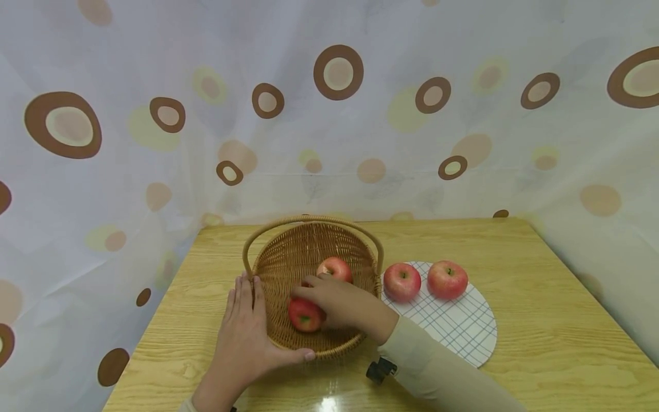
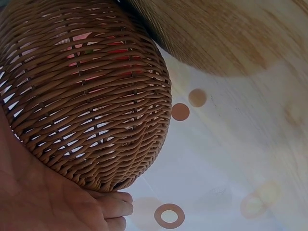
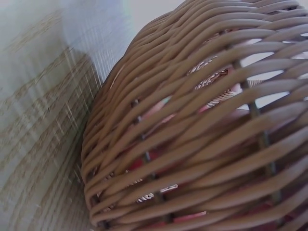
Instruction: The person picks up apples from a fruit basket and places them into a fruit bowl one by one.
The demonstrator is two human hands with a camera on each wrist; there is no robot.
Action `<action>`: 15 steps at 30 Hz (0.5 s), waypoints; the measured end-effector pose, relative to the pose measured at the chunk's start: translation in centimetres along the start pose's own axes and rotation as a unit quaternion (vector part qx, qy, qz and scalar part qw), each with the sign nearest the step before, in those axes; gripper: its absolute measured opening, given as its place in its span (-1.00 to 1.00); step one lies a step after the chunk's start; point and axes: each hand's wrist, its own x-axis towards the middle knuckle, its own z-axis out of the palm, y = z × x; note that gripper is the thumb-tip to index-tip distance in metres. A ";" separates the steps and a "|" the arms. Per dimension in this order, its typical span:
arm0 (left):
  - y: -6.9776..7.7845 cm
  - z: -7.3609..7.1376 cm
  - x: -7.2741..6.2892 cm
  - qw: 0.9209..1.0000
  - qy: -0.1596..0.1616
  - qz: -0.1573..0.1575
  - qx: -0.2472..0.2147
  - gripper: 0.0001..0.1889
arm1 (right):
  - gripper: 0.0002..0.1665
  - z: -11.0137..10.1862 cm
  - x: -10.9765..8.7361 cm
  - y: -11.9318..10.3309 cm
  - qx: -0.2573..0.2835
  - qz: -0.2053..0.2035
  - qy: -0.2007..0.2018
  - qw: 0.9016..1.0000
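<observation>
Right hand [image 1: 337,302] in basket [image 1: 285,249], fingers curled round red apple [image 1: 304,316]. Left hand [image 1: 244,337] on basket's left side, fingers straight. Apple looks hard, slippery, easily bruised; best hold: round middle.

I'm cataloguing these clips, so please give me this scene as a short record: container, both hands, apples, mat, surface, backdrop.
Container: wicker basket
Left hand: fingers straight, against the basket's left side
Right hand: inside the basket, fingers curled over the front apple
Also in basket: rear apple, partly hidden by the right hand
Mat: round checked mat, right of basket, bearing two apples
Surface: wooden table
Backdrop: pale spotted sheet
</observation>
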 end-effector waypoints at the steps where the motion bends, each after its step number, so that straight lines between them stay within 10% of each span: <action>1: 0.0 0.0 0.0 1.000 0.000 0.000 0.000 0.75 | 0.00 0.0 0.0 0.0 0.001 0.003 -0.004 1.000; 15: -0.1 0.1 0.0 1.000 0.001 0.002 -0.002 0.74 | -0.01 0.0 -0.3 0.3 0.032 0.000 -0.002 0.999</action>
